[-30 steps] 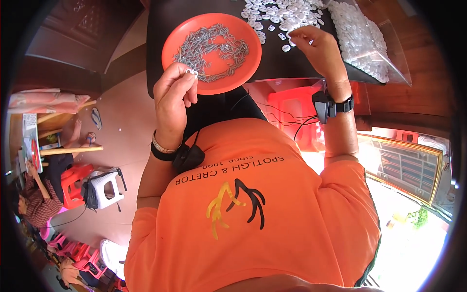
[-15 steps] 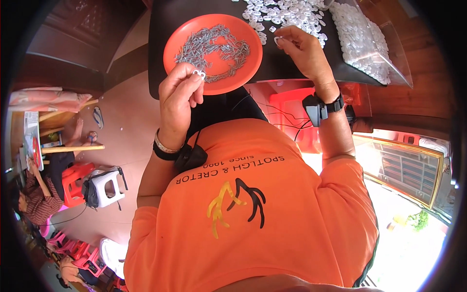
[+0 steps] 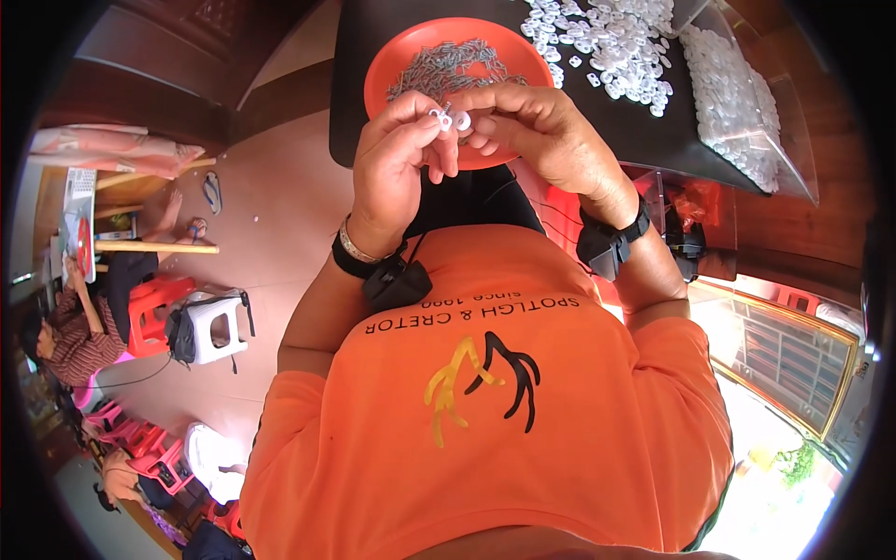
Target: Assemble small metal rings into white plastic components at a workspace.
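My left hand (image 3: 397, 154) is pinched closed on a small white two-holed plastic piece (image 3: 440, 120). What looks like a small grey screw (image 3: 447, 108) stands at that piece, between the fingertips. Beside it, my right hand (image 3: 555, 140) pinches another small white plastic piece (image 3: 462, 120); the two pieces are close, and I cannot tell if they touch. Both hands are above the near rim of a round red-orange dish (image 3: 383, 70), partly covering it. Many thin grey screws (image 3: 448, 63) lie in the dish.
Loose white plastic pieces (image 3: 621, 56) are spread on the black table (image 3: 597, 121) right of the dish. A clear bin (image 3: 733, 107) full of them stands at the table's right side. To the left are a seated person (image 3: 89, 317) and a white stool (image 3: 219, 327).
My right hand has moved left from the loose pieces, carrying a white piece to my left hand above the dish. The view has shifted, so the dish and table appear farther right.
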